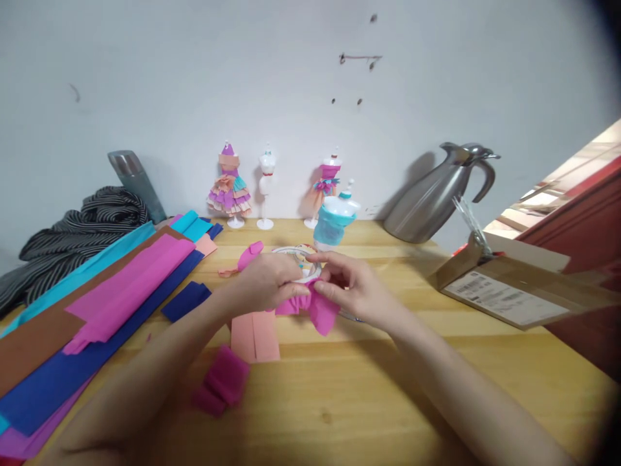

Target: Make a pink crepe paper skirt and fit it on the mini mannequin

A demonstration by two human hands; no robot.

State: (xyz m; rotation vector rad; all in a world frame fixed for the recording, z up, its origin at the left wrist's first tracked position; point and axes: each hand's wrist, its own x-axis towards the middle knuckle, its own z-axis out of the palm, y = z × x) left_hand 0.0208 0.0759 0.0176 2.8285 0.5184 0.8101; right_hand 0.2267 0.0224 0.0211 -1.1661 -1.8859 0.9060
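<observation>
Pale wall (184,71), marked with small dark holes, behind a light wooden desk (378,408). Toward the desk's back left corner, striped cloth (97,210) beside a bottle (138,181); along the left edge, layered paper sheets (136,281) in blue, brown and pink. Toward the front edge, folded magenta paper (227,375); near the back edge, ruffled mannequin (229,188), then bare mannequin (266,165). Mid-desk, left hand (269,281) with thumb and bent fingers pinching gathered pink paper (323,316), near a white ring (287,250). Behind, turquoise-wrapped mannequin (334,223). Right hand (352,285) pinching the same paper from its right side. Near the back right corner, steel jug (427,200); at the right edge, labelled cardboard box (509,294).
</observation>
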